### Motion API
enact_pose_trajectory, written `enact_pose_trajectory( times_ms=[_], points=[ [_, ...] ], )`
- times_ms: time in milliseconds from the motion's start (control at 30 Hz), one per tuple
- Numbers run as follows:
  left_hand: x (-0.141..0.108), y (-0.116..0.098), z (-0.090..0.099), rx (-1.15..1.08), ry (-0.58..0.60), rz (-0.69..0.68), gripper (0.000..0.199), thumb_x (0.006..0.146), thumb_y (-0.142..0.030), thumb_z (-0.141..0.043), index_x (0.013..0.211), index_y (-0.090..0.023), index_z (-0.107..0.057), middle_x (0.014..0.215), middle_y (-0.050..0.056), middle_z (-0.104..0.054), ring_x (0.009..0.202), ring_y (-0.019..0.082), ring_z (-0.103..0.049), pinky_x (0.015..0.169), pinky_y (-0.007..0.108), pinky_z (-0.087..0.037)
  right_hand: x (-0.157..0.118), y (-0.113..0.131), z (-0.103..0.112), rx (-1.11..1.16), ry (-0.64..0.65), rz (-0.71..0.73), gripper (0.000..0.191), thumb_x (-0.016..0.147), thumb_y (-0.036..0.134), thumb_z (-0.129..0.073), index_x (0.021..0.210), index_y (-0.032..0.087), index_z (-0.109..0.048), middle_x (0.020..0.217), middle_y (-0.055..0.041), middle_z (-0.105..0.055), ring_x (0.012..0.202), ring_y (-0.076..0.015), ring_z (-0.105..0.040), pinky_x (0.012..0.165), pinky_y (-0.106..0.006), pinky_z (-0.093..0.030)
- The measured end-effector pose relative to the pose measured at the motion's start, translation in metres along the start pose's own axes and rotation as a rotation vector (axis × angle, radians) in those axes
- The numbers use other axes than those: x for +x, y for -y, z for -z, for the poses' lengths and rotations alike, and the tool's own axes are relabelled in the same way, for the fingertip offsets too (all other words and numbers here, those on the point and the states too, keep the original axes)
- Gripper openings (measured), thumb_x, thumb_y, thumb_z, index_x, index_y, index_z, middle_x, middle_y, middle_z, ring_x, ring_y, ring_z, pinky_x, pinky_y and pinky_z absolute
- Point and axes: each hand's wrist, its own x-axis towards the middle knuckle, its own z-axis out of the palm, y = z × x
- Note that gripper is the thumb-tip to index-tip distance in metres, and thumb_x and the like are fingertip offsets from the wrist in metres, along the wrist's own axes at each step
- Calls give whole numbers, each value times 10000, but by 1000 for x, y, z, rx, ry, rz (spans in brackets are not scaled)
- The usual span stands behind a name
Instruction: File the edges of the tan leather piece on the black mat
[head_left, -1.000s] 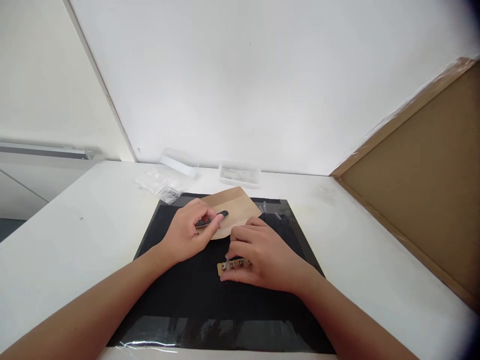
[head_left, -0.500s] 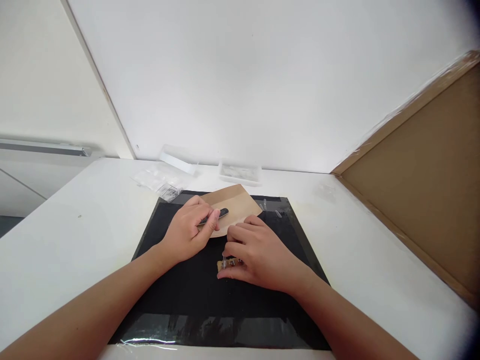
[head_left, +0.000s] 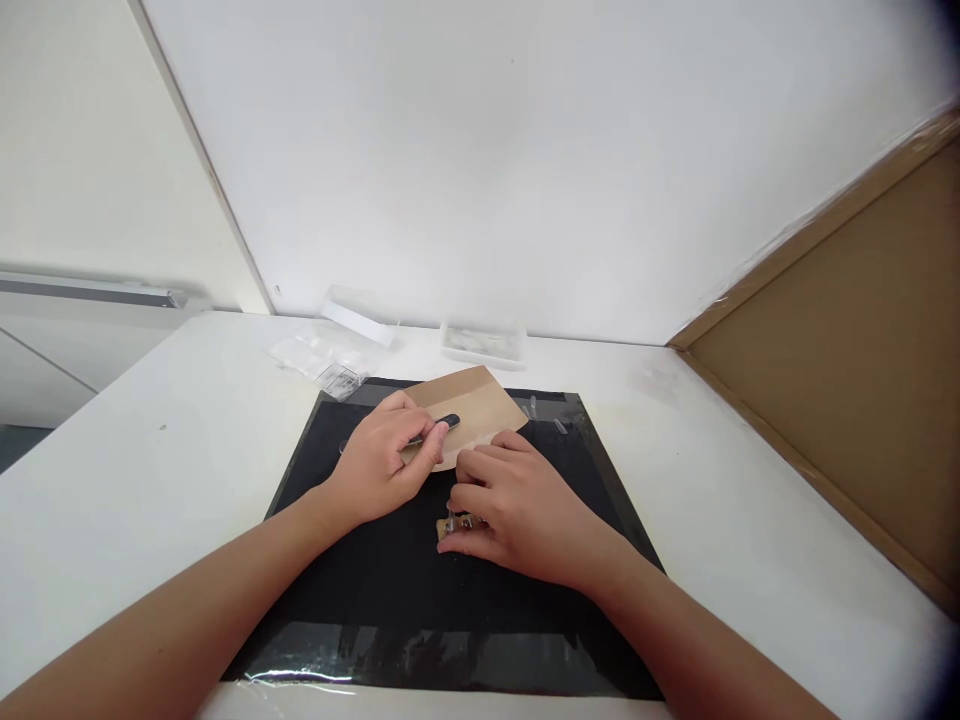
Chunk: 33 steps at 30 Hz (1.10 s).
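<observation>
A black nail file (head_left: 450, 422) with a rounded end is gripped in my left hand (head_left: 382, 458), over a sheet of brown paper (head_left: 480, 395). Closer to me, my right hand (head_left: 521, 505) curls around a small tan holder (head_left: 442, 534) on the black mat (head_left: 360, 580). Its thumb and fingers close on a clear false nail (head_left: 451, 522) that stands upright on the holder's left end. Small shiny metal parts sit along the holder, and its right side is hidden under the hand. Loose clear false nails (head_left: 560, 426) lie on the mat beyond the right hand.
At the back of the white table (head_left: 157, 480) stands a clear plastic box (head_left: 484, 342) with pale pieces inside. Left of it are a white tray-like piece (head_left: 360, 320) and clear plastic bags (head_left: 307, 355). A brown panel (head_left: 840, 370) rises on the right.
The view has shifted slightly. Both hands keep almost the same pose, the left on the nail file and the right at the false nail on the holder.
</observation>
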Motion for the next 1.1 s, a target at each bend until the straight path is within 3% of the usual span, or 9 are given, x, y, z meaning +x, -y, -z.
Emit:
enact_pose_trajectory(
  times_ms=[633, 767, 867, 933, 1000, 1100],
  points=[
    [0, 0, 1, 26, -17, -20, 314, 1022, -237, -519, 736, -202, -642, 649, 24, -625, 745, 196, -530, 691, 328, -448, -2, -6, 4, 81, -53, -2, 474, 813, 661, -762, 920, 204, -693, 852, -3, -656, 792, -169, -606, 797, -353, -342],
    [0, 4, 4, 62, 27, -3, 340, 1059, -229, -446, 781, -204, -640, 738, 25, -660, 813, 197, -552, 782, 330, -469, -2, -15, 8, 162, -123, -44, 313, 948, 505, -691, 853, 207, -681, 815, 0, -668, 775, -154, -610, 744, -329, -361],
    [2, 12, 7, 146, 56, -3, 268, 1065, -174, -388, 985, -186, -643, 855, 40, -719, 934, 220, -575, 868, 352, -483, -5, -30, 8, 172, -244, -138, 236, 1020, 342, -615, 836, 207, -670, 800, -14, -692, 769, -166, -612, 750, -330, -405],
    [2, 20, 8, 237, 70, 36, 291, 1032, -97, -379, 1230, -159, -582, 921, 52, -745, 1025, 250, -560, 871, 368, -498, -8, -42, 6, 174, -334, -203, 158, 1036, 252, -561, 948, 218, -689, 841, -23, -719, 811, -185, -634, 784, -339, -451],
    [3, 27, 10, 333, 79, 89, 463, 974, -20, -378, 1415, -139, -457, 1001, 69, -746, 1078, 277, -527, 845, 378, -513, -12, -54, 3, 168, -379, -263, 233, 1041, 154, -471, 1120, 242, -672, 896, -19, -735, 868, -197, -657, 829, -355, -492],
    [5, 35, 14, 428, 107, 68, 575, 913, 33, -378, 1465, -123, -412, 1098, 104, -708, 1083, 291, -494, 862, 405, -523, -16, -65, -2, 151, -407, -363, 360, 1039, 118, -389, 1300, 265, -589, 1036, -34, -739, 990, -218, -667, 891, -396, -519]
  ],
)
